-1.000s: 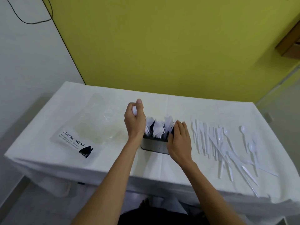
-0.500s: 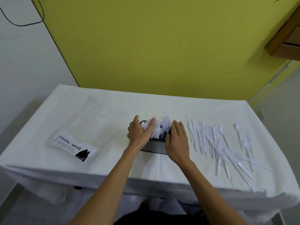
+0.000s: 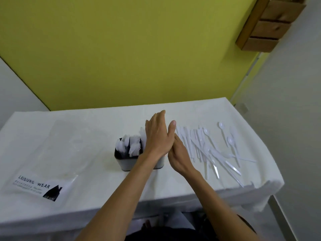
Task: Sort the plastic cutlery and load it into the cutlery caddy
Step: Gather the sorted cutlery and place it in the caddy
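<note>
White cloth: covers the table (image 3: 97,174), whole work surface.
Caddy (image 3: 128,161): dark, rounded box, stands upright near table middle, partly hidden by left forearm.
Caddy contents: white plastic forks and spoons (image 3: 129,145) standing heads-up; which compartment each sits in, cannot tell.
Loose cutlery (image 3: 206,148): white knives, forks, spoons lying flat on cloth to the right of caddy, some overlapping, handles mostly toward the near edge.
Far spoons (image 3: 231,136): a few lie apart at the right end of the pile.
Left hand (image 3: 159,136): above caddy's right end, fingers straight and together, flat, palm facing right; nothing visibly held.
Right hand (image 3: 178,153): just right of caddy, under and touching the left hand near its thumb; fingers hidden behind left hand, so how far spread and whether holding anything, cannot tell.
Plastic bag (image 3: 57,153): clear, lies flat on left of table, printed label "LEISURE WEAR" at near corner.
Wall (image 3: 121,49): yellow-green behind table.
Wooden shelf (image 3: 271,23): top right corner.
</note>
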Tool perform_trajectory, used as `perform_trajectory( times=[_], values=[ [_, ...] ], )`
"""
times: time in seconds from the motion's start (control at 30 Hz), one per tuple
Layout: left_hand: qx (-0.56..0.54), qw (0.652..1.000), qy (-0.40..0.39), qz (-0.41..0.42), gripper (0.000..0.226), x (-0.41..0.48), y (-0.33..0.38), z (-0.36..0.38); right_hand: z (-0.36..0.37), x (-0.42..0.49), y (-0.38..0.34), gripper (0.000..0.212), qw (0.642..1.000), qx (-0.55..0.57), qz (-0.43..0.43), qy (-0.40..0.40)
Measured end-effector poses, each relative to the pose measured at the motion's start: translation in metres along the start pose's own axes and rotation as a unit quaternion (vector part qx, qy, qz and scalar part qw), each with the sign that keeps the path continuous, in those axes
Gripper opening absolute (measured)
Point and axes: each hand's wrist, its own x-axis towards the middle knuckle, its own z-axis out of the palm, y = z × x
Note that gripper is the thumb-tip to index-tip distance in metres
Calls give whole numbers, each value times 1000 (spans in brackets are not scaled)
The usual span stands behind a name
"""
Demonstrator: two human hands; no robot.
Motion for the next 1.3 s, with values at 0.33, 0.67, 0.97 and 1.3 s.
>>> perform_trajectory(
  times=[0.33, 0.67, 0.97, 1.3],
  values=[
    [-125, 959, -215, -136, 27, 1, 10, 92, -104, -20, 83, 31, 958, -70, 229, 158],
    [-110, 941, -287, -140, 28, 5, 20, 151, -133, -24, 135, 27, 909, -286, 302, 26],
    [-104, 925, -331, -158, 31, 13, 20, 173, -154, -21, 155, 29, 894, -273, 355, 38],
    [-91, 931, -325, -142, 30, 31, 26, 187, -169, -2, 156, 20, 930, -170, 323, 32]
  ],
)
